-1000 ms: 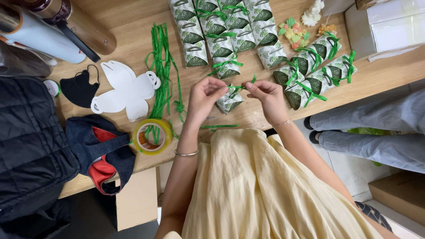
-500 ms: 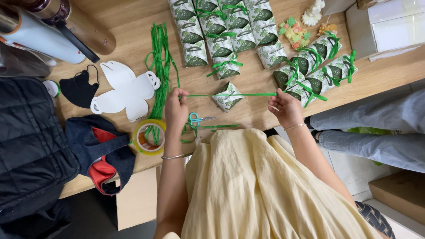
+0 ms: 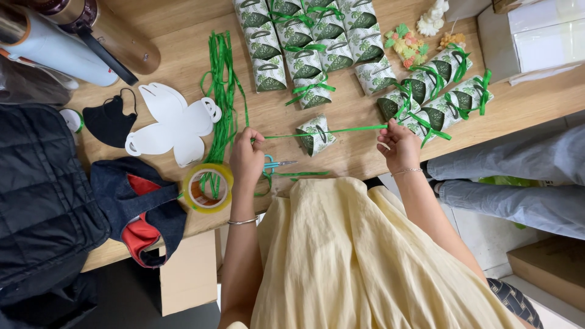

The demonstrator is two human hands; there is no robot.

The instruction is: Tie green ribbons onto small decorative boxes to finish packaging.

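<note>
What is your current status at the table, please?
Left hand and right hand pinch green ribbon ends, pulled taut. Small leaf-print box mid-ribbon. Scissors beside left hand.

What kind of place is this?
Probably a craft or gift-packing table: rows of small leaf-print boxes, loose green ribbon and a tape roll lie on a wooden table.

Wooden table [image 3: 183, 67], green-patterned boxes [image 3: 304, 55], ribbon bundle [image 3: 222, 85], tape roll [image 3: 208, 187], scissors [image 3: 277, 163]
</note>
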